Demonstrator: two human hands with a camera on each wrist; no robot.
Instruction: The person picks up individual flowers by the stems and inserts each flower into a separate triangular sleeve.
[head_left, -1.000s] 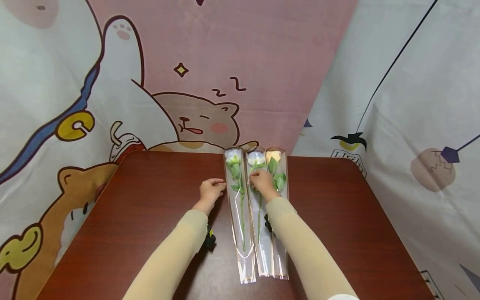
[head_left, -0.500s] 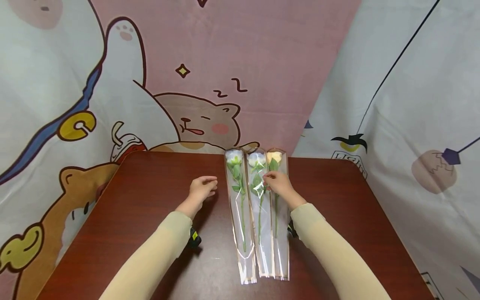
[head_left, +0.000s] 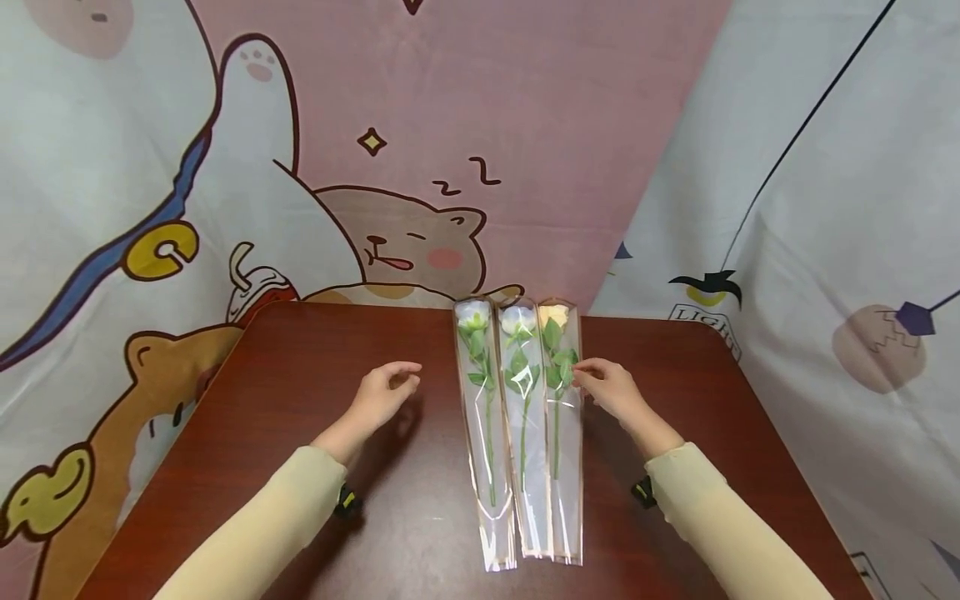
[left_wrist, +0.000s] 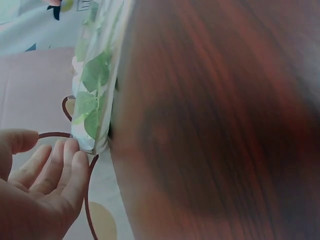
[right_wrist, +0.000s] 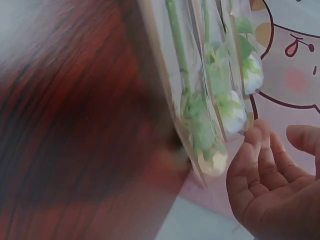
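Note:
Three artificial roses in clear plastic sleeves lie side by side on the table, blooms at the far end. The left rose (head_left: 474, 317) and the middle rose (head_left: 518, 320) are whitish blue. The right rose (head_left: 554, 316) is pale yellow. My left hand (head_left: 377, 398) hovers left of the row with relaxed fingers, apart from the sleeves and holding nothing. At the right sleeve's edge, level with the green leaves (head_left: 561, 367), is my right hand (head_left: 615, 390), fingers loosely bent and holding nothing. The wrist views show both hands (left_wrist: 45, 185) (right_wrist: 272, 182) with thumb and fingers apart.
The dark reddish-brown table (head_left: 300, 367) has rounded far corners. Right behind it hangs a cloth backdrop (head_left: 555, 125) with cartoon animals. Small black devices (head_left: 347, 502) are strapped at both wrists.
My right hand has moved right, off the middle rose and across the yellow one to the row's right edge. My left hand has drawn back leftward from the left sleeve. The roses stay put.

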